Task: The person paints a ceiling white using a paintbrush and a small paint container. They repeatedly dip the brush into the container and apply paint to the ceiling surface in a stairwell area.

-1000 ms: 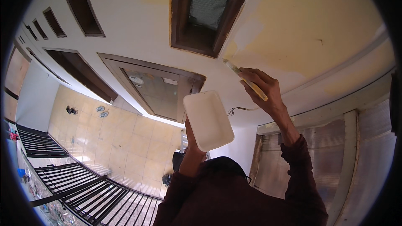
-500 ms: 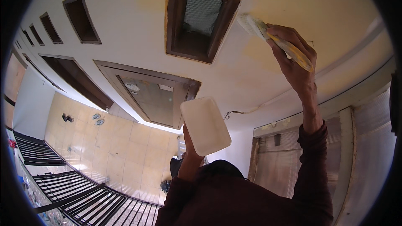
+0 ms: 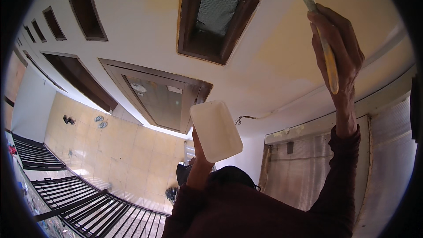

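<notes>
Right hand: the person's R hand (image 3: pixel 339 46) is reaching up; its grip is pinching the brush (image 3: pixel 331 66) near the middle, btwn thumb and fingers. Prob. this is leaving the bristle end free and giving good control of the angle.
Brush: it is slanting up-left, bristles toward the wall (image 3: pixel 282 46), to the right of the brown-framed opening (image 3: pixel 217 15). If the tip is touching, I can't tell; it is looking blurred.
Left hand: the L hand (image 3: pixel 201 161) is clasping the white tub (image 3: pixel 216 131) from its left side and lower end; the other fingers are hiding behind it.
Tub: it is facing this view, below the opening, apart from the brush; prob. the person is keeping it near the chest bc the arm is tiring less so. What it is containing, I can't tell.
Wall: whiter and yellower patches are showing near the brush; a thin cable (image 3: pixel 247 117) is sticking out, right of the tub.
Below: slippers (image 3: pixel 101 121) are lying on the tiled floor (image 3: pixel 128 154), near the black railing (image 3: pixel 90 200).
</notes>
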`<state>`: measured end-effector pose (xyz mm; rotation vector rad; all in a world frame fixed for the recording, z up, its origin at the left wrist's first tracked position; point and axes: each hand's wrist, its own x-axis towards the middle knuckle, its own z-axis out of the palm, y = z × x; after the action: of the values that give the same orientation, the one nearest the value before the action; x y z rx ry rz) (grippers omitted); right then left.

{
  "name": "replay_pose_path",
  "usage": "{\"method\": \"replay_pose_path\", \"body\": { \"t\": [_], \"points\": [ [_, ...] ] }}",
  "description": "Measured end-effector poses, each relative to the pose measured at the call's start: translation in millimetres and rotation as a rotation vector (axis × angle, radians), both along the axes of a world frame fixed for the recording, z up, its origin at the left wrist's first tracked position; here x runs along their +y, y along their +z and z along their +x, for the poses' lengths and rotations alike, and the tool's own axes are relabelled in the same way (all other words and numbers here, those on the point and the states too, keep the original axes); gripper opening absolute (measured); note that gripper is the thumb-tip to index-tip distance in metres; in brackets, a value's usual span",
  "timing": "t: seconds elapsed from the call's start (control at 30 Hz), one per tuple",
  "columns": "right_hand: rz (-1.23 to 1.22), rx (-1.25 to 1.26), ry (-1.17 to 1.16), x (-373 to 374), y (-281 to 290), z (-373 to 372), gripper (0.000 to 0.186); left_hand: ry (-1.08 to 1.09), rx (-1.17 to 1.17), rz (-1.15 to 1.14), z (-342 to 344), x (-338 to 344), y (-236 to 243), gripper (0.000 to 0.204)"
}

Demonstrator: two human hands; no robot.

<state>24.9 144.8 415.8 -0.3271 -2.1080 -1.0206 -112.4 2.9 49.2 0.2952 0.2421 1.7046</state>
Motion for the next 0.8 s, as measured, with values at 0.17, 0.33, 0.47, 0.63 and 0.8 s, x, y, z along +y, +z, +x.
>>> {"method": "replay_pose_path", "body": {
  "t": [0.17, 0.33, 0.47, 0.63, 0.8],
  "points": [
    [-0.125, -0.149, -0.144, -6.1, -77.3, 6.1, 0.033, -0.018, -0.084, -0.065, -2.9, -1.4, 6.6, 0.053],
    [-0.248, -0.223, -0.129, -4.6, -139.4, 4.8, 0.034, 0.02, -0.024, -0.022, -9.3, -3.4, 2.4, 0.053],
    [-0.388, -0.23, -0.12, -7.5, -176.3, 4.0, 0.044, -0.002, -0.133, -0.056, -12.4, -8.2, 2.5, 0.055],
    [-0.451, -0.267, -0.144, -6.8, -214.6, 5.4, 0.04, 0.0, -0.148, -0.083, -16.8, -12.7, 1.4, 0.06],
    [-0.491, -0.286, -0.116, -5.5, -242.7, 3.6, 0.037, -0.004, -0.157, -0.126, -20.0, -14.1, -6.7, 0.062]
  ]
}}
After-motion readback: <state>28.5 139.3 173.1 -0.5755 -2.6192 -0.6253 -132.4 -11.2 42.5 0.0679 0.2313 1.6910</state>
